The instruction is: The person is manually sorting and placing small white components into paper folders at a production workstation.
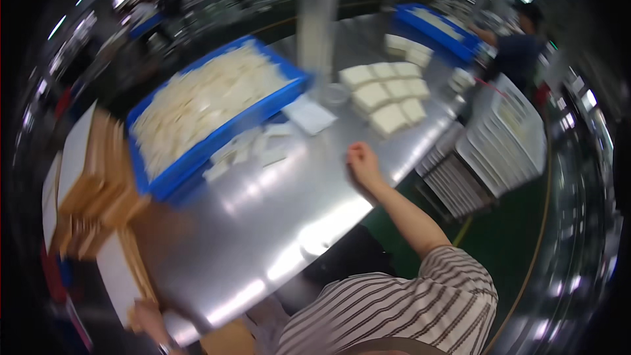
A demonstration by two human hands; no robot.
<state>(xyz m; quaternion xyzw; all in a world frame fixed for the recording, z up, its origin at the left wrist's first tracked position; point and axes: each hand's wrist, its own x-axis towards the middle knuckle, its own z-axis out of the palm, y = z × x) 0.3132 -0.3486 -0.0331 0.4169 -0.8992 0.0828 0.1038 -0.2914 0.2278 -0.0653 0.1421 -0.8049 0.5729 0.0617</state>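
The left hand is at the near end of a white-faced carton with brown edges, which lies at the left end of the steel tabletop. It touches the carton there, but the fingers are blurred — I cannot tell whether they pinch it or only rest against it. The right hand is well apart from the left, over the tabletop near its front edge, with its fingers curled inward in a loose fist; nothing shows in it. The nearest things to it are rows of white stacks just beyond.

The carton looks like thin board, so it is probably light for its size, fairly stiff along its length and easy to crease at the corners. The smooth white face may slide under a fingertip; the brown near edge looks the better hold, thumb on the face and fingers behind. Taller piled cartons stand just beyond it, close enough that a rough pull could disturb them.

A blue tray heaped with flat white pieces sits along the far side, and loose pieces lie scattered in front of it. These look thin and light, likely best lifted by their edges.
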